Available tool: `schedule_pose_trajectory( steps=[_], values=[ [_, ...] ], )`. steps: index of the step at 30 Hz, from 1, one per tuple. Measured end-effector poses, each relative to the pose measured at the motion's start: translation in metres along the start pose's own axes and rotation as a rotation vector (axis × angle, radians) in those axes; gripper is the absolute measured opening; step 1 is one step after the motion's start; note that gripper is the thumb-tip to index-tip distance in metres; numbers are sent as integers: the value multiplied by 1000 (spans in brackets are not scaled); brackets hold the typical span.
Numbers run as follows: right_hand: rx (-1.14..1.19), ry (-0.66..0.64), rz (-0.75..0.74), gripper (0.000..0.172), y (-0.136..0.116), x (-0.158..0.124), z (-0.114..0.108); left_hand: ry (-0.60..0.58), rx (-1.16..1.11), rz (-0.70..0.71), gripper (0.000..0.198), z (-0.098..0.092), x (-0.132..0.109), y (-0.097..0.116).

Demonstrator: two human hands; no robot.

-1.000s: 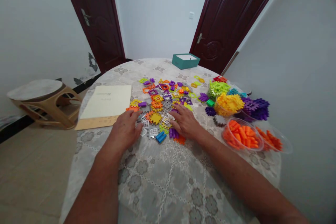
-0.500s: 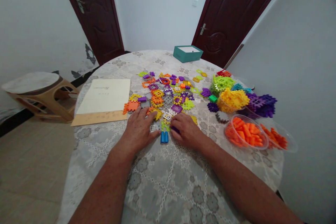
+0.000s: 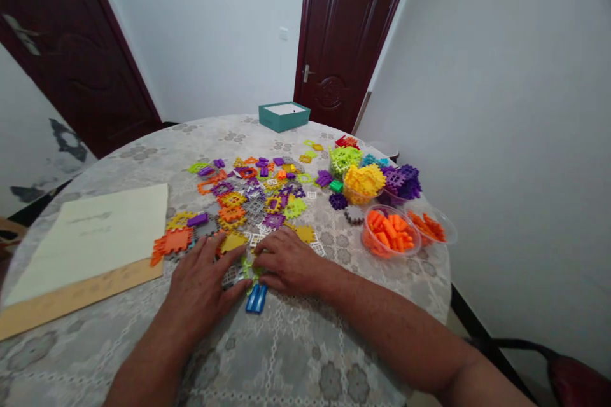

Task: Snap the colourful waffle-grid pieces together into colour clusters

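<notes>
My left hand (image 3: 200, 276) lies palm down with spread fingers over the near left part of a pile of plastic building pieces. Its fingertips are at a yellow square piece (image 3: 233, 243), and a white lattice piece (image 3: 231, 276) shows between thumb and forefinger. My right hand (image 3: 289, 262) is curled at the pile's near edge, thumb and fingers bent together beside a lime-green piece (image 3: 247, 268); what they close on is hidden. Just below both hands lies a blue piece (image 3: 256, 299) made of two joined tubes.
Clear tubs on the right hold orange pegs (image 3: 390, 233), yellow pieces (image 3: 363, 181), lime pieces (image 3: 345, 159) and purple pieces (image 3: 402, 182). A teal box (image 3: 284, 118) stands at the back. On the left lie a cream sheet (image 3: 95, 229) and a brown strip (image 3: 81, 296).
The camera has turned to the right, so the whole table appears further left. Both hands stay by the same pieces; the right hand has shifted slightly in over the green piece.
</notes>
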State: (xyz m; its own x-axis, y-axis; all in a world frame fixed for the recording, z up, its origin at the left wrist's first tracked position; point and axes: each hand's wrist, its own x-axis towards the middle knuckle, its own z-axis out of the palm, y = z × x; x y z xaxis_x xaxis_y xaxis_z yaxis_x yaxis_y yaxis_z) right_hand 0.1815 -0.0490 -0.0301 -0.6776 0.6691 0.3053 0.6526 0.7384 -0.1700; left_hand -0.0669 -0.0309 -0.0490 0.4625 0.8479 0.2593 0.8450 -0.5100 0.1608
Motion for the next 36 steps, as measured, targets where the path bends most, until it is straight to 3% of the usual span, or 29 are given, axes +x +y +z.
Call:
schedule_pose_trajectory(
  steps=[8, 18, 30, 36],
  values=[
    [2, -10, -72, 19, 2, 2, 2, -29, 25, 29, 53, 4, 1, -4],
    [89, -19, -50, 6, -1, -4, -2, -49, -83, 33, 53, -14, 0, 9],
    [170, 35, -22, 14, 9, -10, -8, -48, -227, 51, 49, -29, -3, 15],
    [154, 58, -19, 15, 12, -10, -6, -103, -344, 109, 48, -33, -6, 25]
  ],
)
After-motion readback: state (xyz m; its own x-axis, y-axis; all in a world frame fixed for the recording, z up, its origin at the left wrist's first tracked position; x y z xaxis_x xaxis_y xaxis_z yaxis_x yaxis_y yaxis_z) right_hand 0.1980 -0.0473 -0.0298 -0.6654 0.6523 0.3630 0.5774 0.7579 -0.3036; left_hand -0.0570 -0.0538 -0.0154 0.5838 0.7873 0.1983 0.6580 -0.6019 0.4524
